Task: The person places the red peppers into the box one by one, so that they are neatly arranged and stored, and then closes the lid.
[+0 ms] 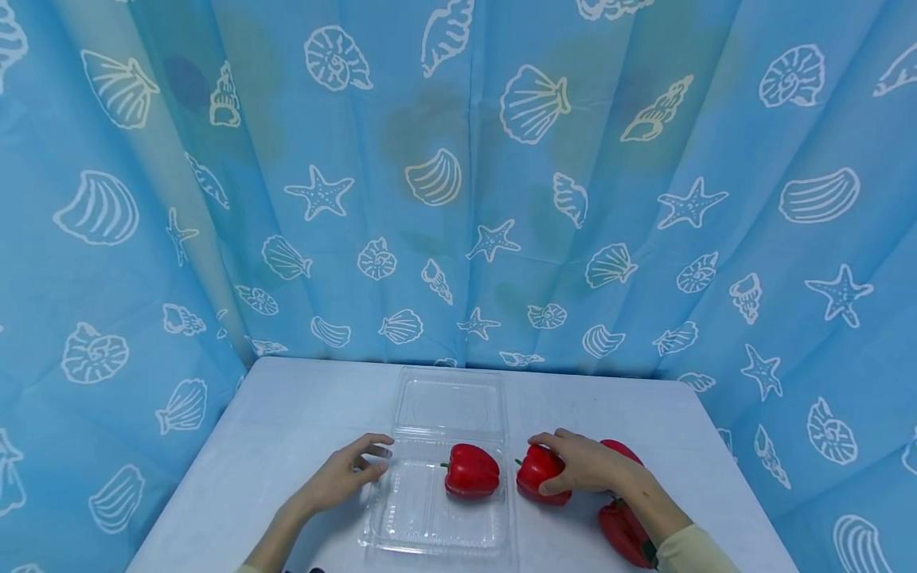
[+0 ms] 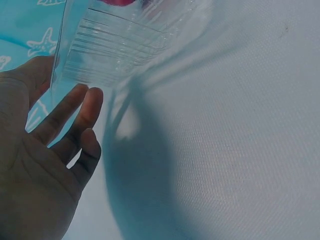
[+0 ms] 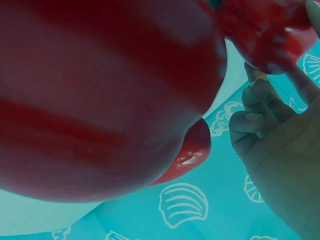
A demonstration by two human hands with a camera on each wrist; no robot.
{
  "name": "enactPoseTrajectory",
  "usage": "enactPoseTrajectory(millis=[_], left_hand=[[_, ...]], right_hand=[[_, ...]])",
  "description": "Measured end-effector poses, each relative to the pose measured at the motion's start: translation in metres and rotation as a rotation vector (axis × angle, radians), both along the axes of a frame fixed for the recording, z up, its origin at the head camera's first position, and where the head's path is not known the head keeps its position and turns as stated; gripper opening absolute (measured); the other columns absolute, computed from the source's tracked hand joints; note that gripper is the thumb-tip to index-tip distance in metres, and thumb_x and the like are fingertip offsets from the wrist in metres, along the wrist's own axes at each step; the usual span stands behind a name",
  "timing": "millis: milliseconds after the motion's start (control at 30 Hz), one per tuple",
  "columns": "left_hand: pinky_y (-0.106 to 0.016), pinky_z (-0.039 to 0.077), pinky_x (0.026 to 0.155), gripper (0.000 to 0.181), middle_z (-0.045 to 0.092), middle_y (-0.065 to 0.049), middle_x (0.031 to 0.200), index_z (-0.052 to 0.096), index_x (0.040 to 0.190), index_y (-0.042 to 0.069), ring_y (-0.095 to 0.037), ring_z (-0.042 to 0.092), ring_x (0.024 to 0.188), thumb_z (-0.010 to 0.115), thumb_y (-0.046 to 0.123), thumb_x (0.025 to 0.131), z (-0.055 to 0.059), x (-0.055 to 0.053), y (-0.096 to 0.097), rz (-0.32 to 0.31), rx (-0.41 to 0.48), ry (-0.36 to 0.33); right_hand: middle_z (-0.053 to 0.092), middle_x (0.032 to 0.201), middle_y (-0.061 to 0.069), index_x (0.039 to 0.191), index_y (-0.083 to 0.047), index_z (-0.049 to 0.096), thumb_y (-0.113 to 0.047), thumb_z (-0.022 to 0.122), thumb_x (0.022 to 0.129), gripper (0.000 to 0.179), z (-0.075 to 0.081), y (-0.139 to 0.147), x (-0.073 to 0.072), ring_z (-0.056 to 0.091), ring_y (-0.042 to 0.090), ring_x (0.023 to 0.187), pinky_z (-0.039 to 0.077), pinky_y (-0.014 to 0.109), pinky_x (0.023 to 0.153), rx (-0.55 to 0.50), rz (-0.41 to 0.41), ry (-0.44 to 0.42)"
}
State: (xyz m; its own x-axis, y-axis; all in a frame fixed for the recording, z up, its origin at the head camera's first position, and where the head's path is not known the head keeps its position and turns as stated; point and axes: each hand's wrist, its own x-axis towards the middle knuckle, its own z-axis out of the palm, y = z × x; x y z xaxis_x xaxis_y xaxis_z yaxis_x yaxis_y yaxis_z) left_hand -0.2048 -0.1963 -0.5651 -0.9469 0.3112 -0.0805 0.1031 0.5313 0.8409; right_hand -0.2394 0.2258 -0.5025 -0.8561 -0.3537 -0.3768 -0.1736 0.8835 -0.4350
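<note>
A clear plastic clamshell box [image 1: 411, 517] lies with its lid folded back, away from me, and one red bell pepper [image 1: 473, 472] inside its right half. My right hand [image 1: 583, 463] holds a second red bell pepper [image 1: 532, 477] between thumb and fingers, just outside the box's right edge; the right wrist view shows this held pepper [image 3: 270, 37] against the fingertips. My left hand [image 1: 351, 471] is at the box's left side, fingers loosely bent and apart. In the left wrist view its fingertips are close to the box wall [image 2: 115, 50]; contact I cannot tell.
Two more red bell peppers lie to the right, one behind the right hand [image 1: 620, 450] and a nearer pepper [image 1: 622, 532] partly under the forearm. The white table [image 1: 308, 398] ends against a blue shell-print curtain [image 1: 458, 239]. Small dark objects [image 1: 315, 570] show at the bottom edge.
</note>
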Motion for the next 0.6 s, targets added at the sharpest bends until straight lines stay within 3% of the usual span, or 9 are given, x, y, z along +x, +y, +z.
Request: enactPoseTrajectory(millis=[600], left_hand=[[-0.042,0.055,0.078,0.042,0.064,-0.015,0.129,0.055,0.138,0.015,-0.019,0.067,0.093,0.065,0.025,0.099,0.0011,0.0013,-0.0001,0.0,0.019,-0.01]], right_hand=[[0.058,0.118,-0.003,0.139,-0.031,0.054,-0.036,0.097,0.057,0.093,0.0047,0.0038,-0.0011,0.054,0.022,0.11,0.058,0.04,0.07,-0.045,0.01,0.059]])
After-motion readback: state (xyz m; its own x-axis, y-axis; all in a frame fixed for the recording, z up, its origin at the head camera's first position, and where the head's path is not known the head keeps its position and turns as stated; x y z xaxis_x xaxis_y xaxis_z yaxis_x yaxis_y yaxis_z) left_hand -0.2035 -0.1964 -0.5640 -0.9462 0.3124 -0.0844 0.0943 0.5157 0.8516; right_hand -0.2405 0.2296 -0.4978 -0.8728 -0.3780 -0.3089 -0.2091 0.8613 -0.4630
